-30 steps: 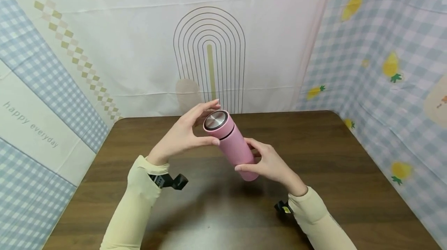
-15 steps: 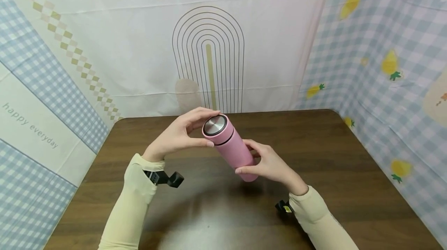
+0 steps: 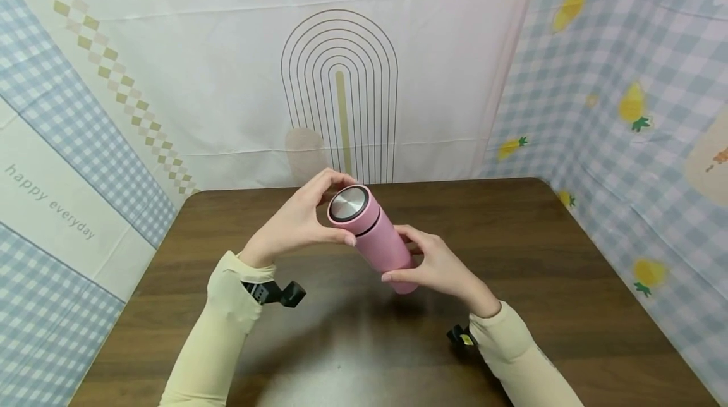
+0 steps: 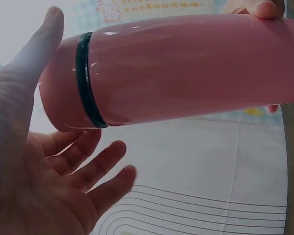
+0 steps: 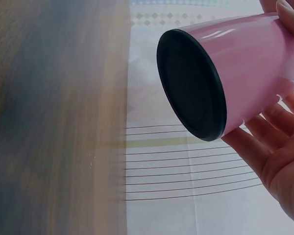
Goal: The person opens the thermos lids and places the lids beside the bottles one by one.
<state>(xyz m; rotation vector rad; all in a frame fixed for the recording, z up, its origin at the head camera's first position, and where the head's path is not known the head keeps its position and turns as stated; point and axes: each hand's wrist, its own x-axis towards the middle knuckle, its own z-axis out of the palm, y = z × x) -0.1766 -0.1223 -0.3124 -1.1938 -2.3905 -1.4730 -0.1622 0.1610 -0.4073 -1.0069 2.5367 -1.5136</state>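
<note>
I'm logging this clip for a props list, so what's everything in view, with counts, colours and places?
Bottle: one, pink with a black base, tilted above the table
Lid: one, pink with a silver top, on the bottle
Table: one, dark brown wood grain, below the bottle
Backdrop: white with blue-and-white check areas, behind and beside the table; prints include an arch, yellow fruit and "happy everyday"
Wrist cameras: two, black, one at each wrist
Sleeves: two, pale yellow, on the forearms
Hands: two, bare; left around the lid, right gripping the bottle's lower part
</note>
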